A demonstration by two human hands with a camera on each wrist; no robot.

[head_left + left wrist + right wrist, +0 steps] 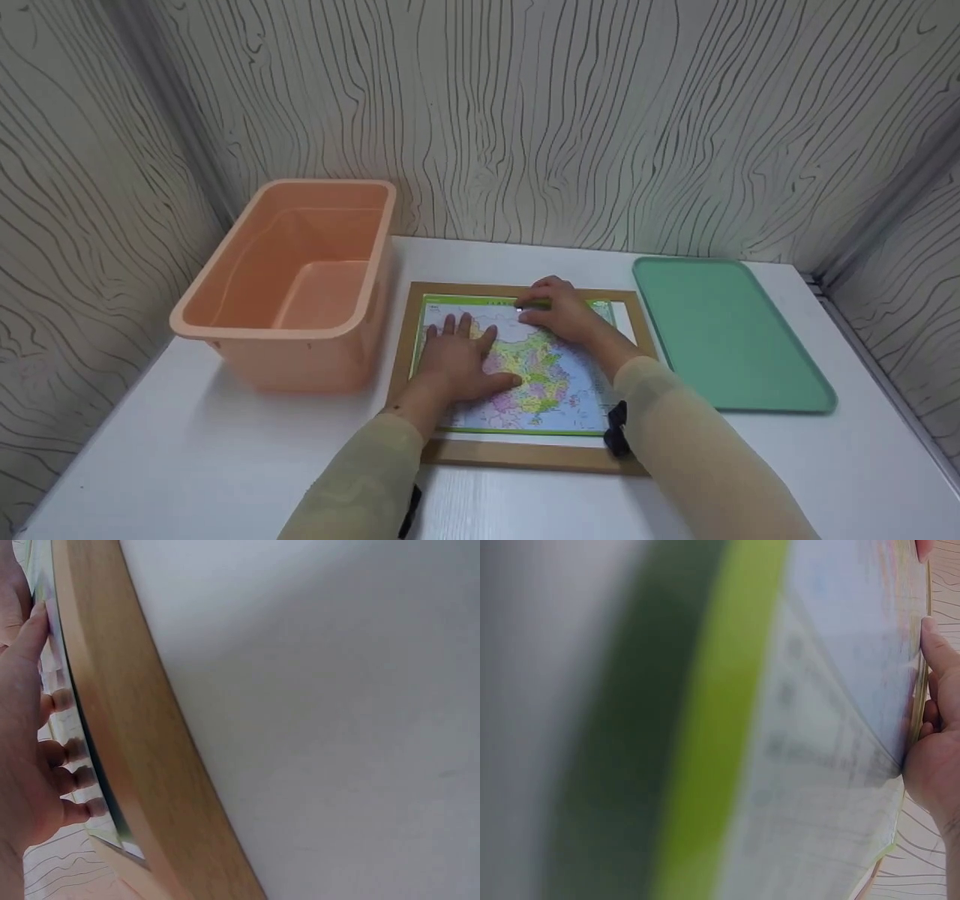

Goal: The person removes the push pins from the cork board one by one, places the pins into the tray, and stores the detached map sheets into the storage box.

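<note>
Fingers of the left hand [457, 360] lie spread flat on the glossy map puzzle [540, 375], pressing its left half. Right hand [566, 311] has fingers curled at the map's far green edge, pinching it I think. Map sits in a flat brown cardboard-looking frame [517, 455], between a smooth peach plastic bin [300, 281] and a matte green tray [727, 330].

Left hand [461, 360] flat, right hand [561, 311] curled

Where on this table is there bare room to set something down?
Bare table lies in front of the orange bin, and a strip behind the map puzzle. The green tray holds nothing. The middle is crowded: both hands on the map.
</note>
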